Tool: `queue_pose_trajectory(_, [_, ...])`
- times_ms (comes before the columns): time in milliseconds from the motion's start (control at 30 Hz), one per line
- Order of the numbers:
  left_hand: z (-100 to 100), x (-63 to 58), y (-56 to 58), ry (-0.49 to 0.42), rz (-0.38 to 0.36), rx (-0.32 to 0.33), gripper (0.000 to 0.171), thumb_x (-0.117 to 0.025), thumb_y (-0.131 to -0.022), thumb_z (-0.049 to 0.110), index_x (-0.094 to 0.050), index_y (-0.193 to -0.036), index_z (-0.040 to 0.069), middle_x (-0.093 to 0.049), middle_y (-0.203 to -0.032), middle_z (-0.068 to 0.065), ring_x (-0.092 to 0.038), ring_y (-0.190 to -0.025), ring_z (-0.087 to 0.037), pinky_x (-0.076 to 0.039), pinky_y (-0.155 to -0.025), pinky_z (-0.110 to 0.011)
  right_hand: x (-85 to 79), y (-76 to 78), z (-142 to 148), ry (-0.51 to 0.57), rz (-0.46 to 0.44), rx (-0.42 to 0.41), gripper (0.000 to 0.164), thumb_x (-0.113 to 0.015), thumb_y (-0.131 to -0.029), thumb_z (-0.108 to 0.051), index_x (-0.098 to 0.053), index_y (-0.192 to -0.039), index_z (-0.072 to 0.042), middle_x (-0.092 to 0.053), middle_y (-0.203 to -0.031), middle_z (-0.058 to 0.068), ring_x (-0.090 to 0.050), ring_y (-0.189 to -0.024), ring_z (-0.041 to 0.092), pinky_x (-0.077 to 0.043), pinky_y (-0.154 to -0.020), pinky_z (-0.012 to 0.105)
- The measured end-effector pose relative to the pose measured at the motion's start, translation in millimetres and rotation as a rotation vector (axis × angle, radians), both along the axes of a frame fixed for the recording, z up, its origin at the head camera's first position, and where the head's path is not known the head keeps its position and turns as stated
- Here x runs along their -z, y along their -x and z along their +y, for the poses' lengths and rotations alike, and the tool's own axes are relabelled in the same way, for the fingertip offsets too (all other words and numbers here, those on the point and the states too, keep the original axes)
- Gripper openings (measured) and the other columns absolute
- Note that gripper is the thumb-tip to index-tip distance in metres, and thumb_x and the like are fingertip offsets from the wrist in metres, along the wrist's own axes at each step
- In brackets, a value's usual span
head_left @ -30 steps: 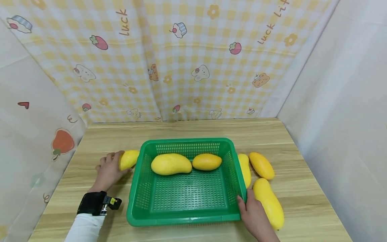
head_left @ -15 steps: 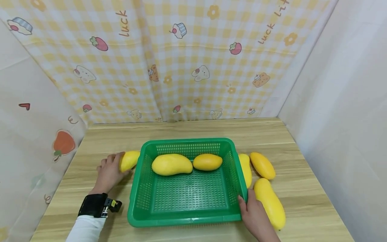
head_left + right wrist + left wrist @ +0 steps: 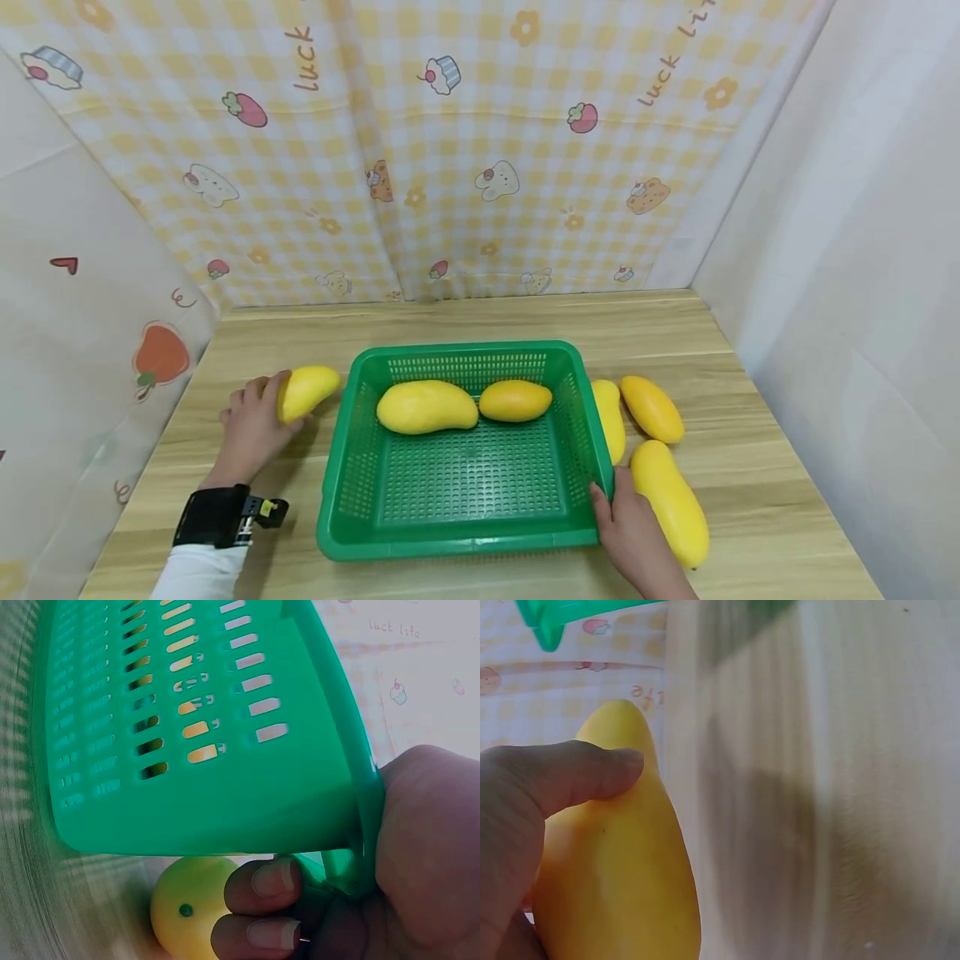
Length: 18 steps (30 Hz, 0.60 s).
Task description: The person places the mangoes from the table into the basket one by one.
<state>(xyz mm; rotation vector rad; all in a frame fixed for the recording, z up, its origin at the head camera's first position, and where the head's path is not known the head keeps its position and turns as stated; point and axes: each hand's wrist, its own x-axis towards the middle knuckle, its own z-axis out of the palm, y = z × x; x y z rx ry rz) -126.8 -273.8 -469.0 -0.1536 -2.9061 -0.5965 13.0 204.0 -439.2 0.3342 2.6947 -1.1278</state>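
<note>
The left hand (image 3: 252,427) is gripping a yellow mango (image 3: 311,390). The right hand (image 3: 632,527) is pinching the green basket (image 3: 472,547) between both hands, the fingertips (image 3: 274,878) curling outside it showing only in the right wrist view.

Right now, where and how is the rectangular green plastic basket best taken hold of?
The green plastic basket is probably best held by its rim, midway along both short sides, one hand from outside each. The projecting rim gives fingers a lip, which the right hand grips near one corner, and two smooth yellow mangoes weight the far half.
</note>
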Motion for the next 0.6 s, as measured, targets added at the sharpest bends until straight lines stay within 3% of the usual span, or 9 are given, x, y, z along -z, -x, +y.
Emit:
queue_pose_trajectory(233, [7.2,-21.4,-3.6,-0.037,0.082,0.01,0.075,-0.079,-0.075,0.013,-0.038,-0.136,-0.002,-0.037,-0.121,-0.036,-0.034,-0.102,-0.056,-0.029,-0.07,-0.067,1.3,-0.1,0.8,0.015,0.003,-0.011,0.027,-0.045,-0.102,-0.021,-0.04,-0.116,0.003,-0.055,-0.074,0.003,-0.05,-0.061,0.013,-0.041,-0.051,0.027])
queue_pose_trajectory(400, [16.8,-40.2,0.0,-0.057,0.163,0.021,0.075,-0.08,-0.073,0.014,-0.041,-0.135,0.0,-0.041,-0.119,-0.033,-0.038,-0.099,-0.053,-0.031,-0.069,-0.064,0.5,-0.3,0.7,0.014,0.005,-0.005,0.026,-0.045,-0.102,-0.02,-0.04,-0.115,0.002,-0.055,-0.075,0.003,-0.05,-0.062,0.013,-0.041,-0.052,0.027])
queue_pose_trajectory(600, [27.9,-58.1,2.7,-0.083,0.202,0.063,0.073,-0.079,-0.072,0.016,-0.043,-0.134,0.0,-0.044,-0.118,-0.033,-0.04,-0.097,-0.054,-0.032,-0.067,-0.064,0.1,0.6,0.5,0.013,-0.004,-0.005,0.028,-0.044,-0.103,-0.022,-0.04,-0.116,0.002,-0.053,-0.074,0.003,-0.049,-0.063,0.013,-0.041,-0.053,0.027])
